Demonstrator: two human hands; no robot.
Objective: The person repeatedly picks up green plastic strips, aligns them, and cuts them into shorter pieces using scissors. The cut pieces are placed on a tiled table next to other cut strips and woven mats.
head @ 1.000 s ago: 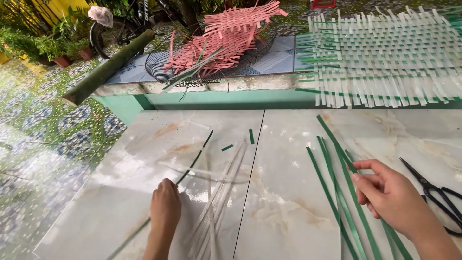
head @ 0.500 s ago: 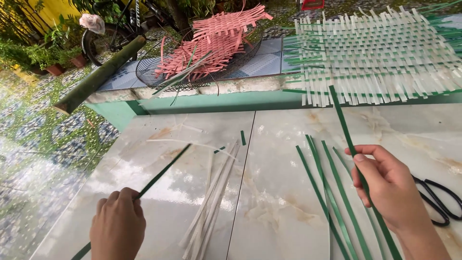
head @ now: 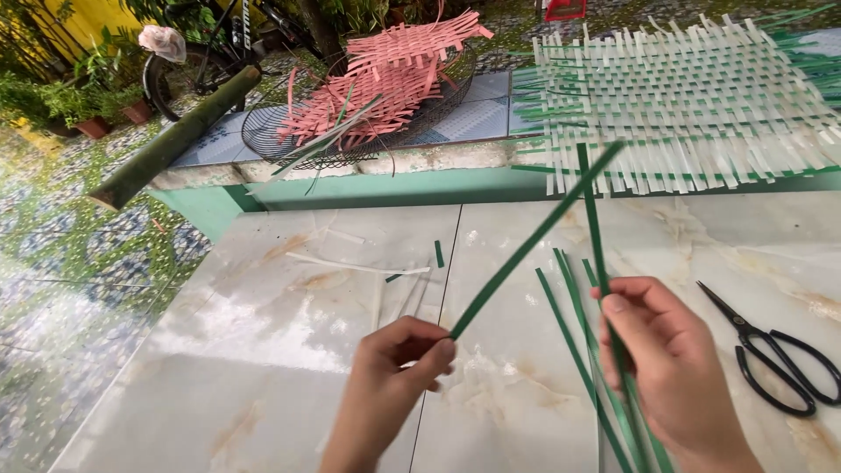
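Left hand (head: 399, 363) pinches one green strip (head: 534, 238) raised toward the woven white-and-green mat (head: 692, 105), right hand (head: 670, 368) grips another upright strip (head: 591, 219), both crossing below the mat's near edge; loose green strips (head: 569, 324) remain unwoven beside the scissors (head: 775, 359).

Both forearms cut off by the bottom edge, along with the lower ends of the green strips (head: 585, 350) under the right hand (head: 670, 368). Woven white-and-green mat (head: 683, 96) cropped at the top and right edges, the bicycle (head: 188, 44) at the top. Held strip's (head: 534, 236) lower end hidden inside the left hand's (head: 399, 368) grip, probably pinched between thumb and forefinger.
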